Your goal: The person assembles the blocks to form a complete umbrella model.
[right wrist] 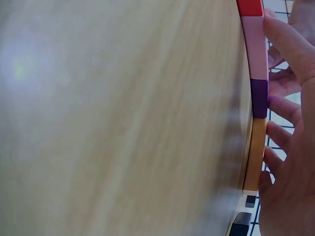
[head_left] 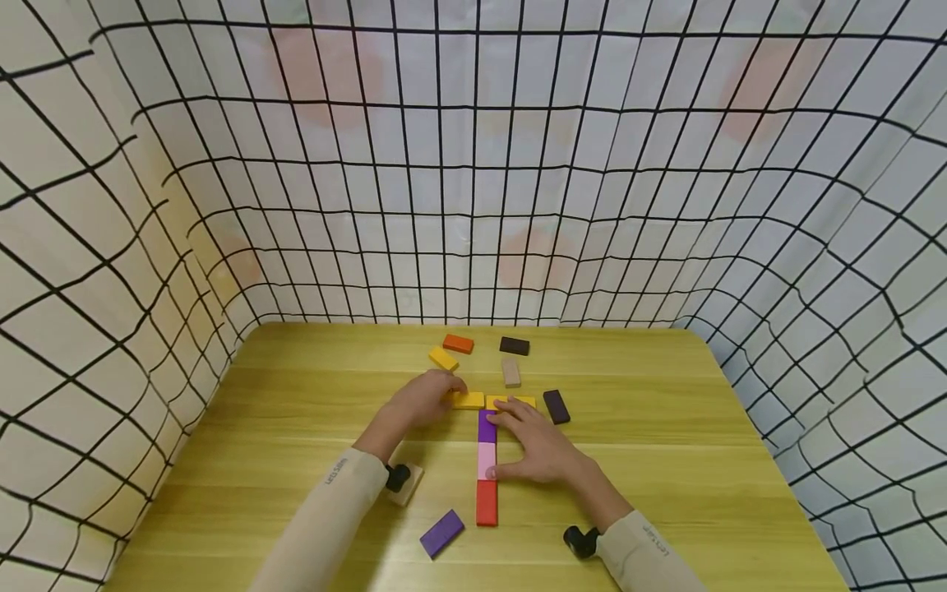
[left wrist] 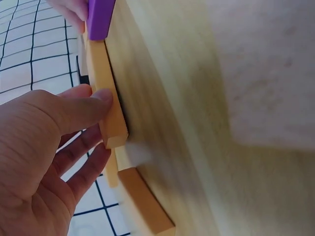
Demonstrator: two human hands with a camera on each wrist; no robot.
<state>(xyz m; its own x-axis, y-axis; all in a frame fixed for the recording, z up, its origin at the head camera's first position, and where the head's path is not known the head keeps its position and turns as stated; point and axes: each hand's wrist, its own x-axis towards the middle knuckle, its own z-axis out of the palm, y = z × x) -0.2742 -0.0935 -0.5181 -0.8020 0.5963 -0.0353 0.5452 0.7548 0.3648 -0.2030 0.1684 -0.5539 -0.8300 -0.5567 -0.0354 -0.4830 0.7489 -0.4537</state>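
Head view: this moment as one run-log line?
left hand: pinches left yellow block | right hand: touches pink block | layout: T, red block at foot | loose purple block: apart

- 3 yellow: loose yellow block [head_left: 444, 358], left yellow block [head_left: 471, 400], right yellow block [head_left: 525, 402], the last partly under fingers
- 2 black: far black block [head_left: 514, 345], near black block [head_left: 556, 406]
- 2 purple: far purple block [head_left: 486, 429], near purple block [head_left: 442, 534]
- 2 pale wood: far pale block [head_left: 511, 372], near pale block [head_left: 413, 485], the latter partly hidden from where I stand
- 1 pink block [head_left: 485, 460]
- 1 red block [head_left: 487, 503]
- 1 orange-red block [head_left: 459, 344]
- Blocks I count: 12
- 2 hands: left hand [head_left: 425, 399], right hand [head_left: 540, 450]
- 2 sleeves: left sleeve [head_left: 333, 510], right sleeve [head_left: 647, 551]
- 2 dark wrist devices: left device [head_left: 398, 477], right device [head_left: 580, 543]
- 1 tabletop [head_left: 666, 460]
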